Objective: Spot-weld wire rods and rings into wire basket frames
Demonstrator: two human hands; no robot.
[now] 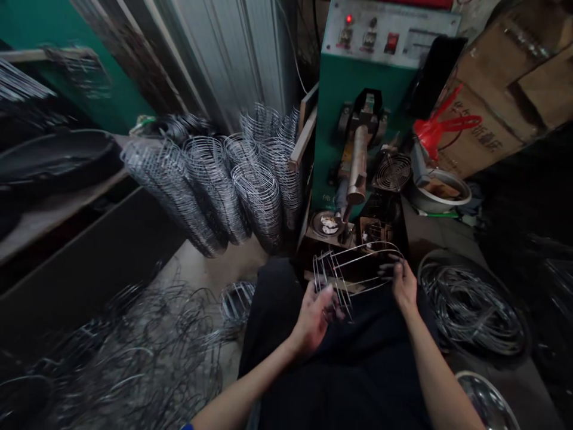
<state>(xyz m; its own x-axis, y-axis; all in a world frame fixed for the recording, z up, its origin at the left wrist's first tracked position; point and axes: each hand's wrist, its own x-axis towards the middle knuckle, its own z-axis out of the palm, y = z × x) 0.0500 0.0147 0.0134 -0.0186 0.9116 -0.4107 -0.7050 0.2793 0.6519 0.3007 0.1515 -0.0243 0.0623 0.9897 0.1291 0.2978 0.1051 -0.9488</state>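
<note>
A wire frame [333,267], made of thin metal rings joined by straight wires, lies sideways above my lap. My left hand [316,312] is closed round its left end, thumb uppermost, the fingers slightly blurred. At the other end, my right hand [404,285] grips a longer wire loop of the same frame between thumb and fingers. Just beyond the frame stands a green machine [329,152] with a thick metal arm [357,164] pointing down. A small round dish [319,224] with white bits in it sits under that arm.
Tall stacks of wire frames [210,179] stand left of the machine. Loose wire rings [179,334] cover the floor at lower left. A basin of wire rings [470,304] is on my right. Farther back are a metal bowl [441,200], a red plastic bag [430,140] and cardboard boxes [501,95].
</note>
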